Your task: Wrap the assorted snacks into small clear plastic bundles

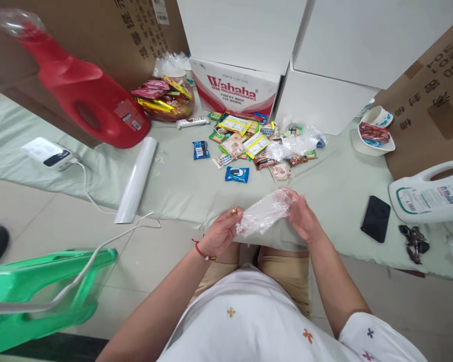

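Note:
A crinkled clear plastic bag (266, 213) is stretched between my two hands above the front edge of the cloth-covered table. My left hand (222, 231) pinches its left end, thumb on top. At the other end, my right hand (303, 216) grips the plastic, with part of its fingers hidden behind the film. Beyond the bag lies a loose pile of small wrapped snacks (234, 146). A blue snack packet (236, 174) is the one closest to my hands. More crumpled clear plastic (296, 143) covers the pile's right side.
At the back left, a bowl of snacks (166, 105) stands beside a red jug (94, 95). A plastic film roll (136, 181) lies at left. White boxes (241, 30) line the back. On the right are a white bowl (373, 143), phone (376, 218), keys (414, 243) and detergent bottle (430, 193).

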